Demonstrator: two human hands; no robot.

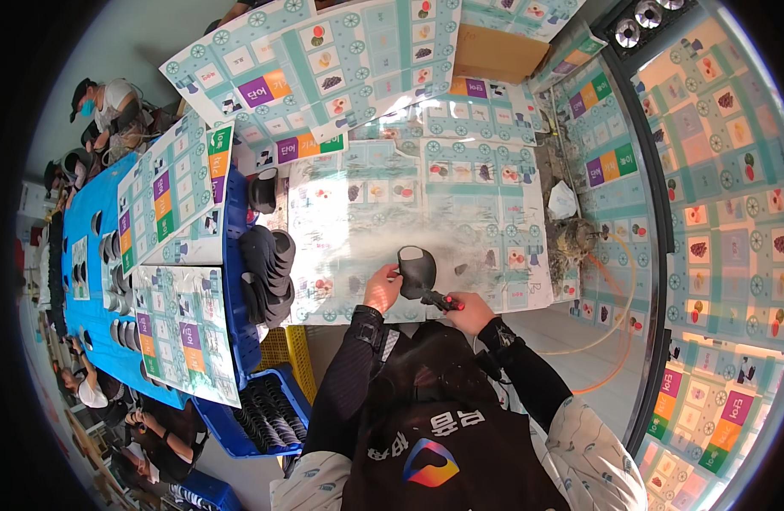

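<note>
My left hand (382,288) pinches the left edge of a dark, rounded piece (417,274) that looks like a shoe part, with a pale oval near its top. Closed around a small black spray gun with red parts (441,300), my right hand (471,312) is just below and right of that piece. The gun's front end is close to the piece's lower edge; whether they touch I cannot tell. Beneath both hands lies a worktable covered in printed sheets (366,230), greyed with dark overspray in the middle.
Left of the table, stacks of similar dark pieces (268,264) sit by a blue crate wall (235,298). A lower blue crate (206,417) holds several more, beside a yellow crate (300,362). An orange hose (609,375) hangs at right. People work along a blue table (94,255).
</note>
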